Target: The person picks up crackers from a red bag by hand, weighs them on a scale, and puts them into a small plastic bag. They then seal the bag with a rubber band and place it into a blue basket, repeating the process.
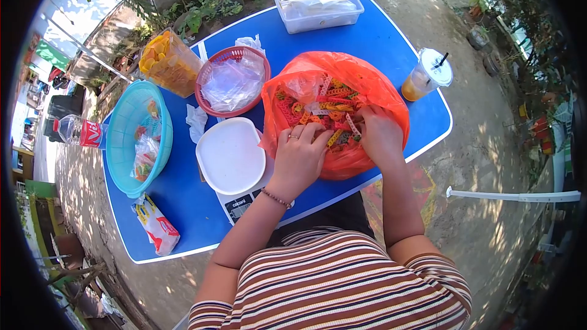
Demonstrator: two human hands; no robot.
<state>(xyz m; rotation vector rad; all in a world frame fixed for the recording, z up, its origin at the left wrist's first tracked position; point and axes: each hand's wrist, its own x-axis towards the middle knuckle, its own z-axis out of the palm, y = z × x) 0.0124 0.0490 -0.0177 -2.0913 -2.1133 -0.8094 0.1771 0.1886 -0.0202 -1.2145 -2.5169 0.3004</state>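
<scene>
A large orange plastic bag [373, 67] stands wide open, filled with colorful ladder-shaped snack pieces [336, 107] in red, yellow and green. My left hand [299, 153], wearing a ring and a beaded bracelet, lies over the near-left part of the bag. Its fingers are curled down at the pieces, and what they grip is hidden. On the right side of the bag's mouth, my right hand [380, 134] reaches in, its fingers bent around snack pieces. Just left of my left hand is a digital scale [239, 206] carrying a white tray [231, 156].
Left on the blue table [195, 226] are a red basket of clear plastic bags [229, 85], a turquoise basket [116, 153], a tub of yellow snacks [168, 64] and a white-yellow packet [156, 226]. A clear container [318, 9] stands at the back, an iced drink cup [426, 76] at right.
</scene>
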